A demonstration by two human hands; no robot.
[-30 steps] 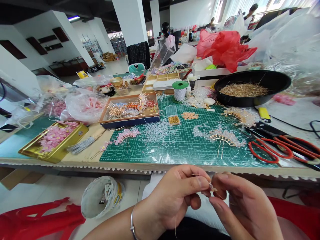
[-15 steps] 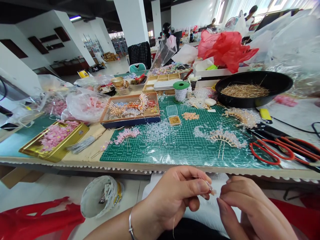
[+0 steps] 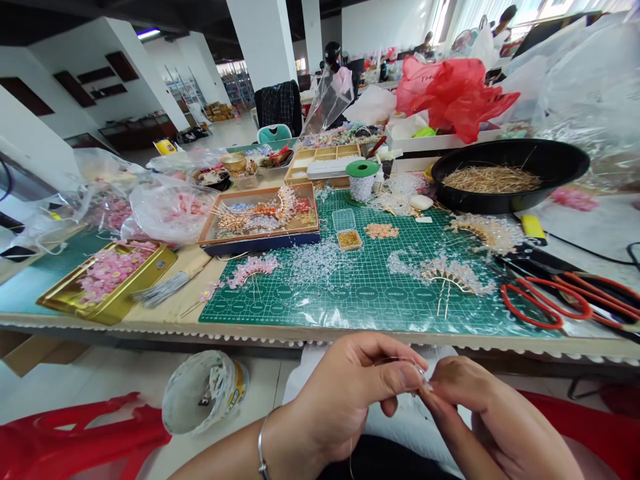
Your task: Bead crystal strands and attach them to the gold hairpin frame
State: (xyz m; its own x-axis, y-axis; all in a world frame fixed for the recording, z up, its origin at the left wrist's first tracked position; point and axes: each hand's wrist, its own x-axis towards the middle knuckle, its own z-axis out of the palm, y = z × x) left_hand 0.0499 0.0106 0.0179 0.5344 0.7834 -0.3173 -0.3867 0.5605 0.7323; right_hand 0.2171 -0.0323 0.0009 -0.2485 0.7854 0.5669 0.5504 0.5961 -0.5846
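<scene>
My left hand [image 3: 345, 393], a thin metal bangle on its wrist, pinches a fine wire [image 3: 400, 360] between thumb and forefinger. A tiny clear bead piece [image 3: 421, 377] sits on the wire at those fingertips. My right hand [image 3: 490, 417] comes in from the right, and its fingertips close on the same spot. The bead is mostly hidden by my fingers. A loose end of wire hangs below my left hand. Both hands are held over my lap, below the table's front edge [image 3: 320, 333].
A green cutting mat [image 3: 370, 300] holds loose clear beads and wired hair ornaments. Beyond it stand a bead-filled tray [image 3: 260, 220] and a black basin of gold pins [image 3: 510, 177]. Red-handled scissors [image 3: 545, 303] lie right. A plastic bucket [image 3: 205, 393] stands on the floor, left.
My right hand has moved left and up, from just apart to meeting the left fingertips at the bead. My left hand has stayed nearly still, and the view has shifted only slightly.
</scene>
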